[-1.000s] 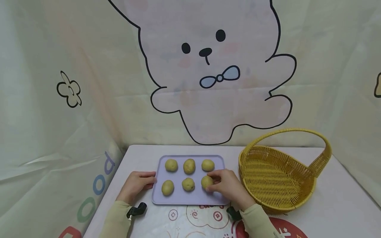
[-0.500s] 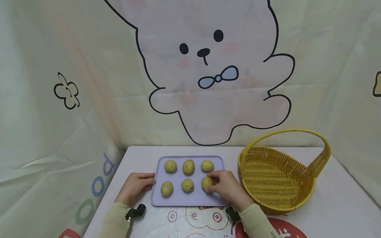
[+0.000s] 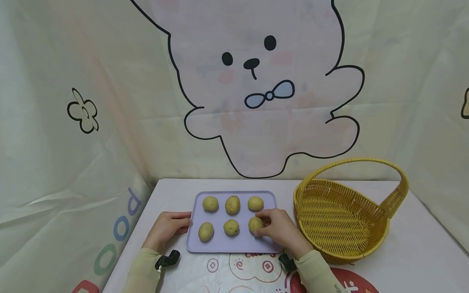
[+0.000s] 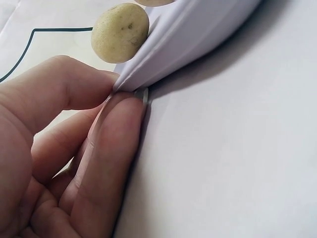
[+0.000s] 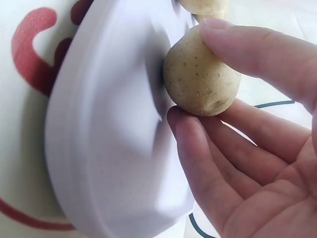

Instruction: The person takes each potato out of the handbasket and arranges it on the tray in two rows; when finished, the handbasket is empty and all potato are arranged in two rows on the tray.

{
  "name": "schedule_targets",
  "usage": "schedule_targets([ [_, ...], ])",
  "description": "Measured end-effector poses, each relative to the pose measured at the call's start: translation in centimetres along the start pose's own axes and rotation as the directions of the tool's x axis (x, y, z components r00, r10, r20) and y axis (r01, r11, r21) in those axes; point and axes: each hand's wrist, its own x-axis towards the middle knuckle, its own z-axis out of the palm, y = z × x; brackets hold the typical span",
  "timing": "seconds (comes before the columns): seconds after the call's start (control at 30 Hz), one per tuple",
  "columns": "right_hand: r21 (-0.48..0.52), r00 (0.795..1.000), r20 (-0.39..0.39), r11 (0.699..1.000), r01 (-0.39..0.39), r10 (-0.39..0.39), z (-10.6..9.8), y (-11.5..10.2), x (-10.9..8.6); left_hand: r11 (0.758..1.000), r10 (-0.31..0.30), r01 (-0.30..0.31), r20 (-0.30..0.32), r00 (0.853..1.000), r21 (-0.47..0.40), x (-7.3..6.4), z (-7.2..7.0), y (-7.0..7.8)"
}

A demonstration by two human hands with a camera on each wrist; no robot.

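A lavender tray lies on the table with several small potatoes in two rows. At its left edge my left hand pinches the rim, the thumb above and a fingertip tucked beneath, as the left wrist view shows. My right hand holds the front-right potato between thumb and fingers, low over the tray's right side. Part of that potato is hidden by the hand in the head view.
Right of the tray stands a yellow wicker basket with a tall arched handle; nothing shows inside it. A white table with a printed mat lies beneath. Behind hangs a cloth backdrop with a bear drawing.
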Motion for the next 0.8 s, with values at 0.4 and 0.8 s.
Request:
schedule_targets([
  [0.4, 0.003, 1.0, 0.007, 1.0, -0.011, 0.011, -0.12, -0.07, 0.09, 1.0, -0.011, 0.011, -0.003, 1.0, 0.01, -0.06, 0.14, 0.23],
  [0.8, 0.001, 1.0, 0.003, 1.0, -0.003, 0.003, -0.05, -0.18, -0.04, 1.0, -0.011, 0.012, -0.014, 1.0, 0.025, -0.34, 0.07, 0.44],
])
